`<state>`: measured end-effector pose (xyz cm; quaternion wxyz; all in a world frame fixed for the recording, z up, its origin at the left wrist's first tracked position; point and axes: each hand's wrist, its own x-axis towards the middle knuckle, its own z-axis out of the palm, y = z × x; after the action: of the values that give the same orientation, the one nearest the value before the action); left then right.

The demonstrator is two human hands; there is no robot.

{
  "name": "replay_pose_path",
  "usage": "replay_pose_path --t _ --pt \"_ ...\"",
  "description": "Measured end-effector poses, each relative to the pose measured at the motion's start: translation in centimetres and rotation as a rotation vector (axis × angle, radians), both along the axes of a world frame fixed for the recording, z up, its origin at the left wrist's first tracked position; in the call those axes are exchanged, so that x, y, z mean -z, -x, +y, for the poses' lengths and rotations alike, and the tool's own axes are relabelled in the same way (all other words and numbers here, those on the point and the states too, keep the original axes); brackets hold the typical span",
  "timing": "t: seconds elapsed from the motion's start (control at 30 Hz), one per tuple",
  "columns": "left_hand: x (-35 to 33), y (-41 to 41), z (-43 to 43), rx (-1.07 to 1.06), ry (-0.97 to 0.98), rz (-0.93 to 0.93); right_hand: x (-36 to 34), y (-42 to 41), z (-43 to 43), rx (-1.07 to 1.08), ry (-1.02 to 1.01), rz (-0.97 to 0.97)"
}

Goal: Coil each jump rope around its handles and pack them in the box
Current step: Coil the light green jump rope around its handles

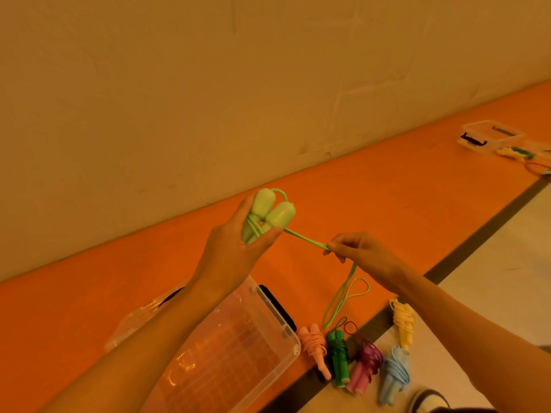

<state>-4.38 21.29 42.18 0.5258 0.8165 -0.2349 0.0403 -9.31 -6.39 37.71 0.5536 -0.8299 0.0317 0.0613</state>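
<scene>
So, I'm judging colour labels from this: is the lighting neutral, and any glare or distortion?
Head view: not neutral, a warm orange cast tints everything; glare streaks on the clear box; the wide-angle lens tilts the base line of the wall; the green rope is fairly sharp.

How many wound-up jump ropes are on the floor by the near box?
5: pink, dark green, magenta, blue in a row beside the box, yellow behind the blue. Far-off ones are too blurry to count.

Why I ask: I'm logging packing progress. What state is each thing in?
light green rope: partly coiled round its handles, tail hanging loose
left hand: grips both handles
right hand: pinches the cord
box: open, no rope inside
five other ropes: coiled, lying outside the box
</scene>
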Motion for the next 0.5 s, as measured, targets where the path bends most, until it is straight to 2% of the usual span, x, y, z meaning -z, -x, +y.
replay_pose_path --t 0.3,0.5 --pt "1.2 -2.2 1.2 -0.201 -0.101 0.010 -0.9 2.5 3.9 -0.196 0.211 -0.164" --pt "1.6 -2.5 1.5 -0.219 -0.292 -0.033 -3.8 4.2 6.1 -0.266 0.237 -0.339"
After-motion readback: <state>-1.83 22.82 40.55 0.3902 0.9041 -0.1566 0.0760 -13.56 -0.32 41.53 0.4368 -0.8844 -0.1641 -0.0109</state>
